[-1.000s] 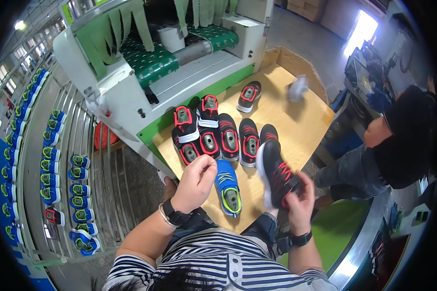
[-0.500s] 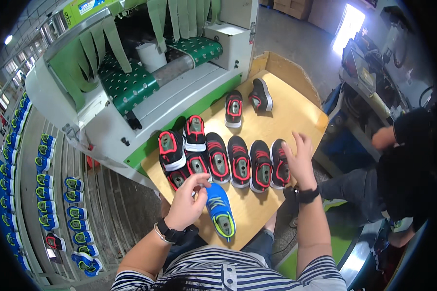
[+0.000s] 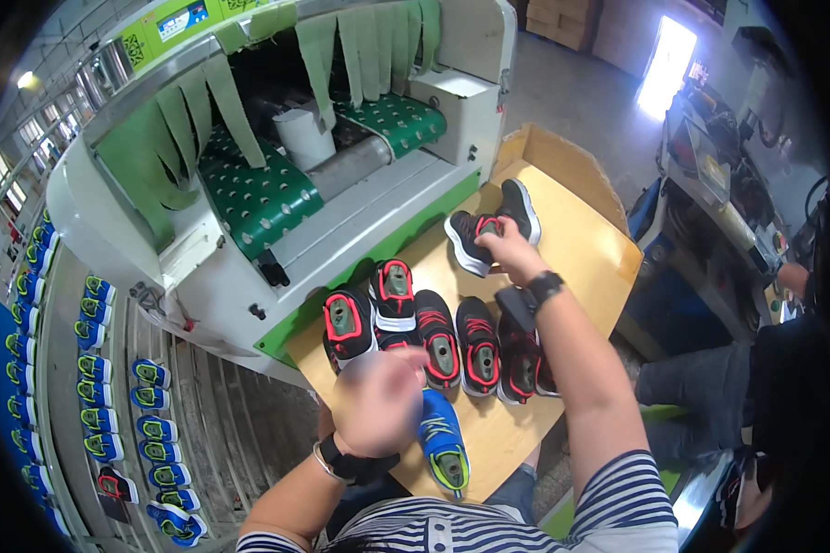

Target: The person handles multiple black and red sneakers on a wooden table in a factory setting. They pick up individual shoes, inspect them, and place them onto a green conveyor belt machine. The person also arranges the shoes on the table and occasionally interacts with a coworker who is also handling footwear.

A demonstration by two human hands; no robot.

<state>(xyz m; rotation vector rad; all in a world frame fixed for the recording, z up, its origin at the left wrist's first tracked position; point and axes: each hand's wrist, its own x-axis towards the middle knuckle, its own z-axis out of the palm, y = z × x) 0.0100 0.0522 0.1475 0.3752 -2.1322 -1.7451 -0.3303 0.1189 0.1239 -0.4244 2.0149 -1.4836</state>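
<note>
Black-and-red shoes (image 3: 438, 336) stand lined up on the wooden table (image 3: 590, 249); the right hand (image 3: 507, 253), grip closing on another pair (image 3: 491, 226) farther back, reaches out, while the blurred left hand (image 3: 378, 401), grip unclear, hovers beside a blue shoe (image 3: 443, 442), unsorted.

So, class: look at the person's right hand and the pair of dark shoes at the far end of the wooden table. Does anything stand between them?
Nothing visible does. The right hand is already at the nearer dark shoe of the pair, fingers on its opening. The row of red-and-black shoes lies nearer the person, under the forearm, not between.
</note>
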